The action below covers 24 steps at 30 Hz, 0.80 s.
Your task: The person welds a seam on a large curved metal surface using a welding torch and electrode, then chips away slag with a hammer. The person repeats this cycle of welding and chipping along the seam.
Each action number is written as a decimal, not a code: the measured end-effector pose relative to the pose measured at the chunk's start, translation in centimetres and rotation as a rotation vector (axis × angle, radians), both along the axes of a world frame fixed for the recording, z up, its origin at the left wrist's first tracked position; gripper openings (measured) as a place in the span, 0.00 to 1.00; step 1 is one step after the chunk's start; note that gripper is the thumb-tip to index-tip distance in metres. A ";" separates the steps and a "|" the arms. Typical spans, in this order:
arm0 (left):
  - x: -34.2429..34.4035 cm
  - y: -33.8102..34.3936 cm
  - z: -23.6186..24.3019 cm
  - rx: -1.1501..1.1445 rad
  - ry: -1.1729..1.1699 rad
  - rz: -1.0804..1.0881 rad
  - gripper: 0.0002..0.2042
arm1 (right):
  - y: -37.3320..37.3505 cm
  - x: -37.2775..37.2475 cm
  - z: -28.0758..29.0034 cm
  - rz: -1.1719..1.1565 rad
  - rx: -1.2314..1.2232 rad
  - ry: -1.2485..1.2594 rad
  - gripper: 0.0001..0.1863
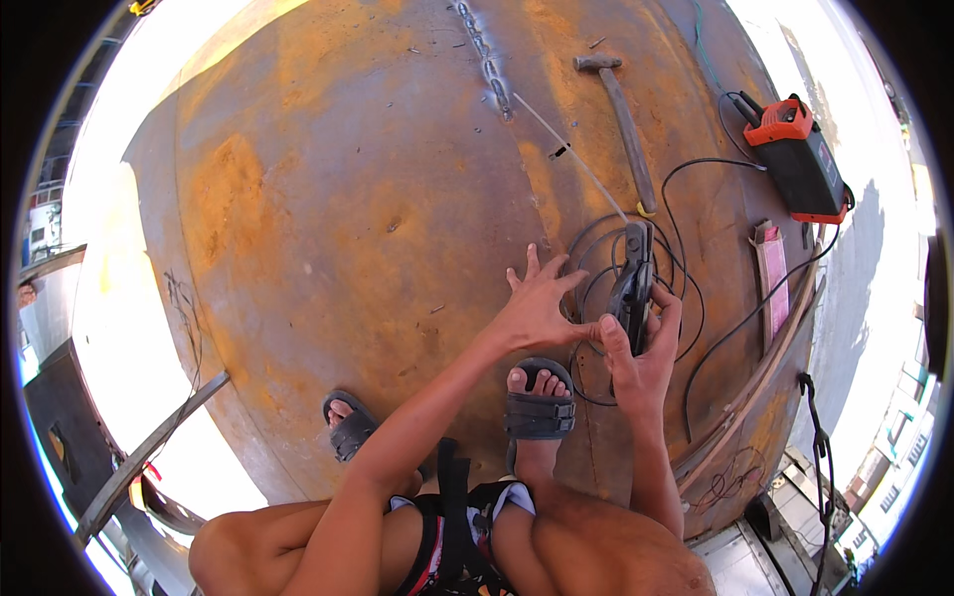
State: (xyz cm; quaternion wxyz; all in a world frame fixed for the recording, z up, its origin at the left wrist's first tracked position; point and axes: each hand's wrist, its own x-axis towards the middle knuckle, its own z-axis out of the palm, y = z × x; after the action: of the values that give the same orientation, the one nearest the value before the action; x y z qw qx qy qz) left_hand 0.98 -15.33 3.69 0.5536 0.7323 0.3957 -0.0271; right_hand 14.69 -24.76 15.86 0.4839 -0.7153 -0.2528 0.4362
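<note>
Right hand (644,350) gripping electrode holder (637,260), handle (630,304) part-hidden

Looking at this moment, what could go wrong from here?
Burns: the left hand and the right hand, which holds the electrode holder, are both bare; spatter could reach the skin if the rod, pointing toward the weld bead, strikes an arc.
Feet: the open-toed sandals leave toes exposed to hot bits.
Snagging: the black cable lies in loose loops near the right foot and might catch it.
</note>
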 end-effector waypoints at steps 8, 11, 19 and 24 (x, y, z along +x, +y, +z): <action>-0.4 0.0 -0.1 0.014 -0.046 0.004 0.49 | -0.1 -0.9 0.1 0.186 -0.011 -0.317 0.37; -0.4 0.0 -0.1 0.016 -0.045 0.005 0.49 | 0.2 -1.0 0.6 0.201 -0.046 -0.314 0.38; -0.4 0.0 -0.3 0.005 -0.037 0.006 0.51 | 0.4 -0.9 0.4 0.245 -0.031 -0.389 0.39; -0.3 0.0 -0.3 0.010 -0.037 0.005 0.51 | 0.5 -0.8 0.6 0.255 -0.038 -0.402 0.39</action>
State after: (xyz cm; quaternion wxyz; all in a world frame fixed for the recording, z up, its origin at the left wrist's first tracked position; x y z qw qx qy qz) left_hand 0.66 -15.31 3.37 0.5572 0.7343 0.3876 -0.0103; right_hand 13.90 -24.31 16.42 0.3515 -0.7589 -0.4240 0.3474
